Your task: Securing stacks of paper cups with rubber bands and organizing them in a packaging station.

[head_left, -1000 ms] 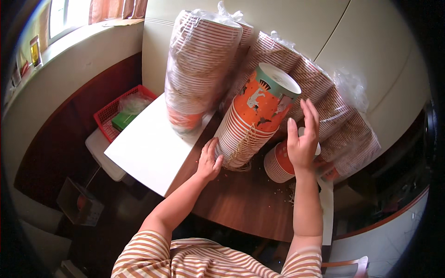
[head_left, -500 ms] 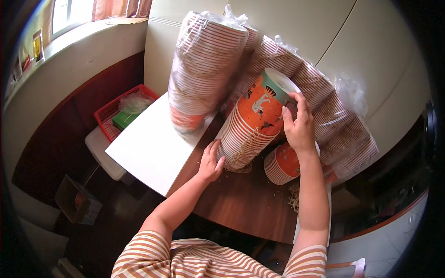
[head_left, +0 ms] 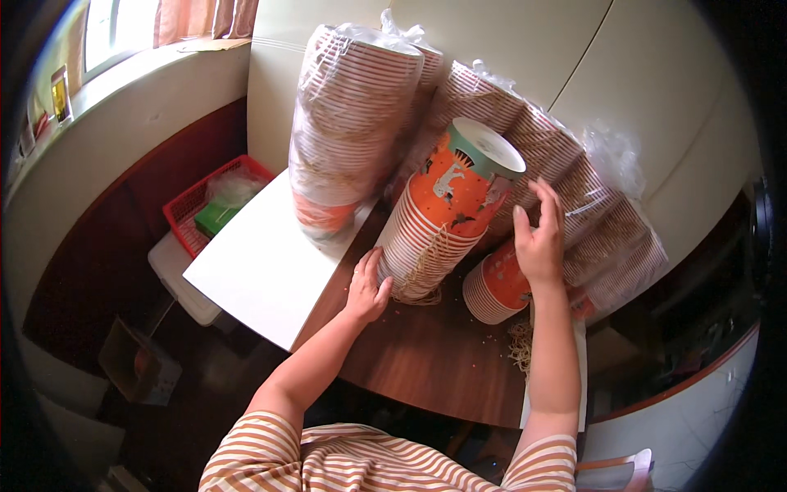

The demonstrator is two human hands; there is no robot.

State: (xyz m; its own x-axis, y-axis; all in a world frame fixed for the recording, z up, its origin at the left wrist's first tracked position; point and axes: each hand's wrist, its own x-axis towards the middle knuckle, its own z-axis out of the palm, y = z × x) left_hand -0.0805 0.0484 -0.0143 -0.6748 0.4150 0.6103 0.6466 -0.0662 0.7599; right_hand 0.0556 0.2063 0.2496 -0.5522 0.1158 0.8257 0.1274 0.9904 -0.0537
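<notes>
In front of me a tall stack of paper cups (head_left: 430, 238) stands upright on the brown wooden table. Its top cup (head_left: 457, 184) is orange and green with grey and black figures. My left hand (head_left: 369, 287) rests against the lower left side of the stack, fingers apart. To the right of the top cup hovers my right hand (head_left: 541, 238), open and holding nothing. A shorter stack of the same cups (head_left: 492, 291) stands behind my right wrist, partly hidden by it. Thin straw-like strands (head_left: 422, 283) cling to the tall stack's lower side and lie around its foot.
Tall cup stacks in clear plastic (head_left: 361, 115) stand at the back left, and more wrapped stacks (head_left: 566, 180) line the back right. A white board (head_left: 262, 258) adjoins the wooden table (head_left: 410, 361). A red basket (head_left: 184, 205) sits at the left, above a cardboard box (head_left: 135, 369).
My right hand has come off the top cup's rim and moved slightly right and down. My left hand stays by the stack. The whole view has shifted a little.
</notes>
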